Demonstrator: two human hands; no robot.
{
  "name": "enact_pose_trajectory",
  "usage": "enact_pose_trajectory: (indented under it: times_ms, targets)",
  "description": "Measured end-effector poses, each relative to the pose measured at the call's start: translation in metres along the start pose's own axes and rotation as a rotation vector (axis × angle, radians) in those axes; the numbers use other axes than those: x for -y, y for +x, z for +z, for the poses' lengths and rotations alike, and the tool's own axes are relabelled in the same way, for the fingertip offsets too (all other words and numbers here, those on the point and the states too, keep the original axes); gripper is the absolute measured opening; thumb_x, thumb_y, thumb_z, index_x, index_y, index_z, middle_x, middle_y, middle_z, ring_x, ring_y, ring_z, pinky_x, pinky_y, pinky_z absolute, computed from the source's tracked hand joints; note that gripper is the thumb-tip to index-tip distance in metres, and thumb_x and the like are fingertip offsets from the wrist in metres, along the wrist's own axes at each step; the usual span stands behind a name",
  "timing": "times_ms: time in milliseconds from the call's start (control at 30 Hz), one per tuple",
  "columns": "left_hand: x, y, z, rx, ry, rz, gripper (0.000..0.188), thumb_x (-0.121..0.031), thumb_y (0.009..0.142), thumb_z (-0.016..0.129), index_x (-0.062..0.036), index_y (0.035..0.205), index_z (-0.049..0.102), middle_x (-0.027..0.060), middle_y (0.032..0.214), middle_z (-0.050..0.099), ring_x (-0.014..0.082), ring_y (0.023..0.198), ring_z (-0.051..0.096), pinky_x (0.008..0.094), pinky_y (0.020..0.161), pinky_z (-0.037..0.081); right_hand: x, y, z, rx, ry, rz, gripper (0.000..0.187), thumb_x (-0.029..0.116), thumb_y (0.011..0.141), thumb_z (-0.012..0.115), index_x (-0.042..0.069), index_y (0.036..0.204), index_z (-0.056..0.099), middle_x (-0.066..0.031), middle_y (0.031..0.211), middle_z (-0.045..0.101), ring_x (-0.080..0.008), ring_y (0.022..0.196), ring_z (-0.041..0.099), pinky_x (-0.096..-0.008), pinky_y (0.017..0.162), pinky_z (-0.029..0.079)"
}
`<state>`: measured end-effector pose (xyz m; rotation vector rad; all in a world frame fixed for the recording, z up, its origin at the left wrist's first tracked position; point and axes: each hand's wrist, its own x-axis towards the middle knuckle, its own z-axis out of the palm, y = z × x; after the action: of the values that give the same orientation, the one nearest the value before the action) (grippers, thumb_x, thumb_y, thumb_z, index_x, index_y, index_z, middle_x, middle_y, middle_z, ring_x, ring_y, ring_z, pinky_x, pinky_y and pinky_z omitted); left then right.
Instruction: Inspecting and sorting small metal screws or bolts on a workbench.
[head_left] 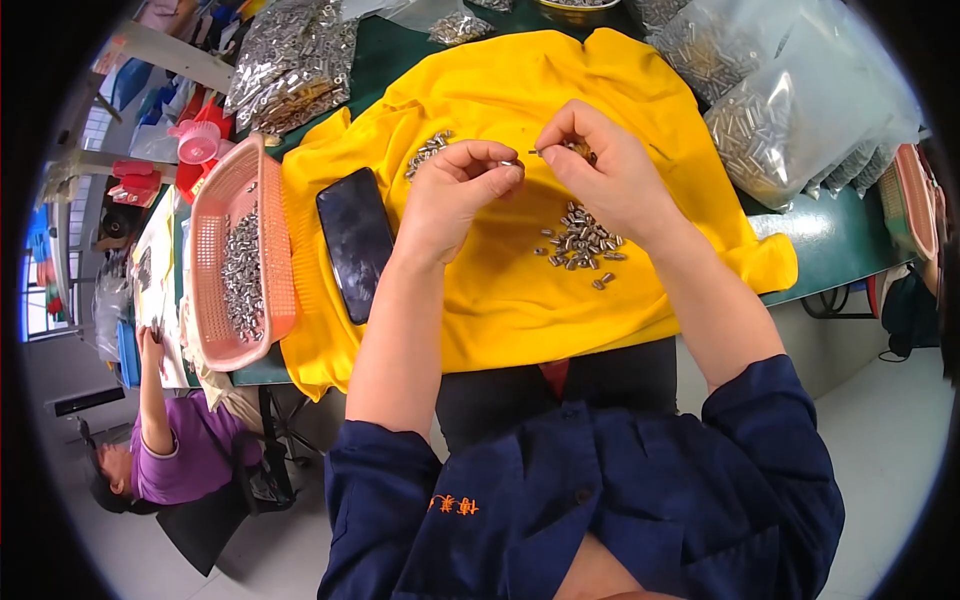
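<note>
My left hand (452, 196) is closed in a pinch on a small metal cylinder (510, 164), mostly covered by the fingertips. Facing it across a small gap, my right hand (612, 178) pinches a tiny thin piece (534, 152) whose kind is too small to make out. Brownish bits show beneath the right hand's curled fingers. Both hands are above a yellow cloth (500, 310). A pile of short metal cylinders (585, 238) lies on the cloth below my right hand. Another, smaller pile of metal cylinders (428, 152) lies partly behind my left hand.
A black phone (357, 246) lies left of my forearm. Beyond it stands a pink basket (280, 300) with many metal cylinders. Clear bags of metal parts (755, 135) crowd the right; more bags (295, 65) lie far left. A person in purple (190, 450) sits at the left.
</note>
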<state>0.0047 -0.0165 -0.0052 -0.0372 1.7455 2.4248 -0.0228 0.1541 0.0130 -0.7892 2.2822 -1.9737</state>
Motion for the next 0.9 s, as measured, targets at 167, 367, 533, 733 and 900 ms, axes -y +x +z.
enact_pose_trajectory:
  times_ms: [167,367,533,733,900]
  targets:
    - [0.0018,0.0,0.0039,-0.005,0.072,0.047,0.015,0.002,0.071,0.062,0.0008,0.085,0.056,0.0051,0.077,0.06,0.0113,0.071,0.057,0.0206,0.065,0.046,0.0027,-0.0016,-0.003,0.11,0.028,0.065,0.007,0.009,0.075,0.05,0.002,0.078,0.049,-0.0005,0.066,0.049,-0.0064,0.056,0.041,-0.0204,0.051,0.036]
    - [0.0034,-0.0027,0.0063,0.029,0.058,0.112,0.015,0.004,0.071,0.062,0.001,0.084,0.057,0.0048,0.077,0.06,0.0103,0.071,0.057,0.0198,0.066,0.046,0.0038,-0.0011,-0.0034,0.144,0.036,0.086,0.006,0.009,0.075,0.05,0.003,0.077,0.05,0.0,0.064,0.048,-0.0063,0.056,0.041,-0.0204,0.05,0.036]
    - [0.0054,-0.0021,0.0064,0.036,0.086,0.107,0.015,0.004,0.071,0.062,0.0013,0.085,0.057,0.0045,0.077,0.06,0.0091,0.07,0.056,0.0193,0.066,0.046,0.0027,-0.0015,-0.0037,0.146,-0.036,0.065,0.006,0.008,0.073,0.05,0.003,0.075,0.049,-0.0025,0.061,0.049,-0.0084,0.054,0.042,-0.0217,0.05,0.037]
    - [0.0036,-0.0038,0.0061,0.037,0.068,0.074,0.016,0.002,0.073,0.061,0.0025,0.088,0.058,0.0064,0.081,0.061,0.0111,0.073,0.058,0.0203,0.069,0.046,0.0069,-0.0017,-0.0039,0.12,-0.272,-0.074,0.007,0.009,0.071,0.051,0.003,0.075,0.049,-0.0097,0.061,0.053,-0.0203,0.054,0.052,-0.0283,0.05,0.04]
    - [0.0044,-0.0052,0.0083,0.019,0.208,0.138,0.013,0.002,0.074,0.059,0.0029,0.087,0.059,0.0078,0.083,0.061,0.0119,0.073,0.059,0.0208,0.068,0.047,0.0052,-0.0032,-0.0025,0.141,-0.348,-0.109,0.008,0.009,0.072,0.05,0.003,0.077,0.049,-0.0106,0.062,0.054,-0.0235,0.055,0.053,-0.0302,0.051,0.041]
